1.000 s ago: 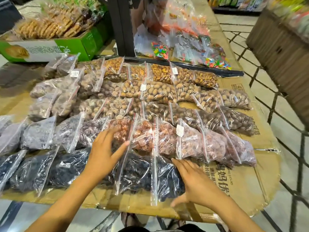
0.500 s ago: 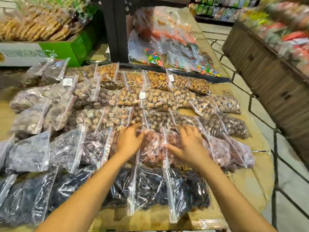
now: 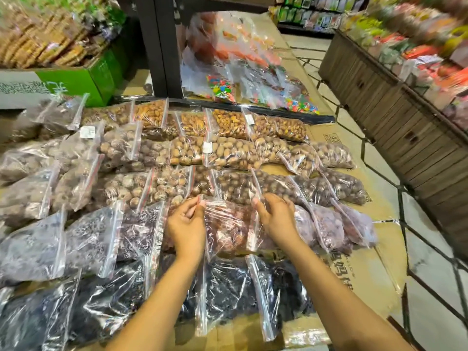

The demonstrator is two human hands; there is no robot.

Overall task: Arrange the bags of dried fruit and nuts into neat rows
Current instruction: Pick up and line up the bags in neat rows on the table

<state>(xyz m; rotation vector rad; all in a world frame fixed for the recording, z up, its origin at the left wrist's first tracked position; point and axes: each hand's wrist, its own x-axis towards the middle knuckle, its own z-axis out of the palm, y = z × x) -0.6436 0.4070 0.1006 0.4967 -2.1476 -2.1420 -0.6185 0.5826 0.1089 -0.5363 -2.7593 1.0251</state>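
Note:
Clear zip bags of dried fruit and nuts lie in overlapping rows on flattened cardboard [image 3: 354, 272]. Black dried fruit bags [image 3: 228, 292] form the nearest row, with purple and reddish ones behind, then brown nuts [image 3: 228, 153] and almonds [image 3: 228, 120] at the back. My left hand [image 3: 186, 224] pinches the top left corner of a reddish dried fruit bag [image 3: 228, 229] in the second row. My right hand [image 3: 274, 219] grips the same bag's right top edge by the zip strip.
A green carton [image 3: 86, 79] of biscuits stands at the back left. A black shelf post [image 3: 157, 46] rises behind the rows, with bags of coloured sweets [image 3: 222, 89] beside it. A wooden display bin [image 3: 395, 107] stands to the right across a tiled aisle.
Both hands moved up from the near black-fruit row to the reddish bag and closed on its top corners. The camera tilted forward.

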